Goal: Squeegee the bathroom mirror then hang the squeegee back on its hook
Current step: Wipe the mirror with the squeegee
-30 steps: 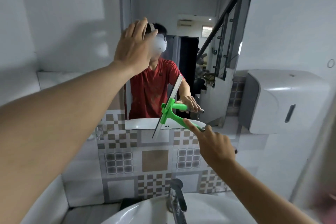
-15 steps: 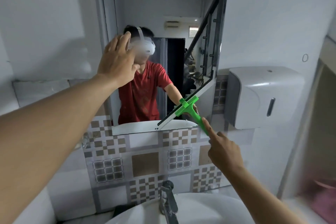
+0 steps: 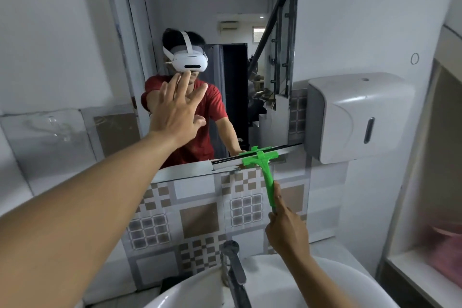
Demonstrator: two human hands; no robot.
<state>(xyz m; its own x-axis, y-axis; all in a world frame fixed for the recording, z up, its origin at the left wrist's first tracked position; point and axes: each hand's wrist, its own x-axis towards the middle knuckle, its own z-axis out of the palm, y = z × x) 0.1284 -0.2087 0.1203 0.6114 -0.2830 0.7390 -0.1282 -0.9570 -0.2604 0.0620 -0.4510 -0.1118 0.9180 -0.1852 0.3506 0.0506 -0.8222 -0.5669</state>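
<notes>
The tall mirror (image 3: 240, 2) hangs on the wall above a tiled splashback. My right hand (image 3: 287, 231) grips the lower end of the green squeegee (image 3: 267, 180). Its handle points up, and its blade lies nearly level along the mirror's bottom edge at the right. My left hand (image 3: 178, 110) is raised in front of the mirror's lower left part, fingers spread, holding nothing; its fingertips are at or close to the glass. A small round hook or ring (image 3: 414, 58) shows on the white wall at the upper right.
A white dispenser (image 3: 355, 117) is mounted just right of the mirror, beside the blade's end. Below me are a white basin (image 3: 200, 290) and a chrome tap (image 3: 233, 265). A ledge with something pink (image 3: 442, 250) lies at the right.
The squeegee has swept down the mirror, its blade turning from steeply tilted to nearly level at the bottom edge. My left hand has dropped lower and spread its fingers.
</notes>
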